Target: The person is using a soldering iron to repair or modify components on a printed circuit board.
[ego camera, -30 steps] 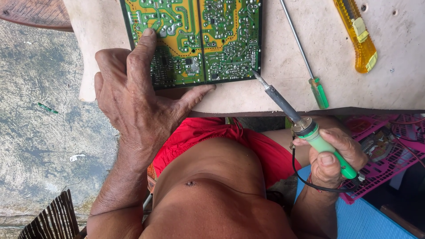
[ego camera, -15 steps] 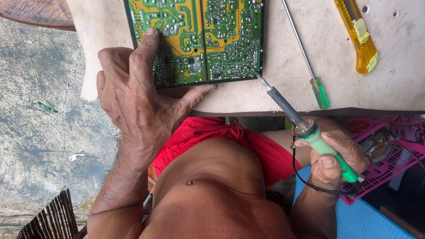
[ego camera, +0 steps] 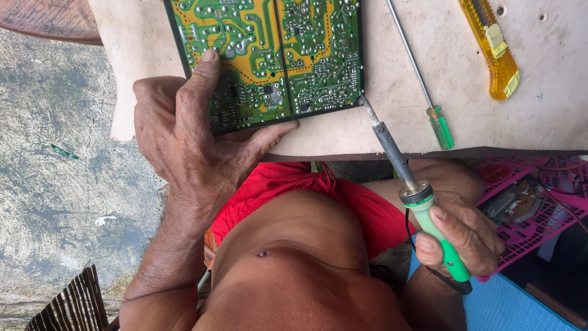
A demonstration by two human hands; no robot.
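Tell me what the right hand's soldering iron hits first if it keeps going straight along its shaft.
The right hand aims the soldering iron up and left; its tip sits at the near right corner of the green circuit board, so it would likely meet that board edge first. Actual contact is unclear.

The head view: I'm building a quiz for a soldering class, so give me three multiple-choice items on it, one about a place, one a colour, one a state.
1. Where is the tip of the soldering iron?
A. at the near right corner of the circuit board
B. on the utility knife
C. down on the floor

2. What colour is the handle of the screwdriver on the table?
A. red
B. green
C. black

3. How does the left hand meet the board?
A. lifts it off the table
B. rests on it, forefinger laid on top and thumb along the near edge
C. stays clear of it

Answers: 1 A, the tip meets that corner; 2 B, the handle is translucent green; 3 B, the board lies flat under the hand.
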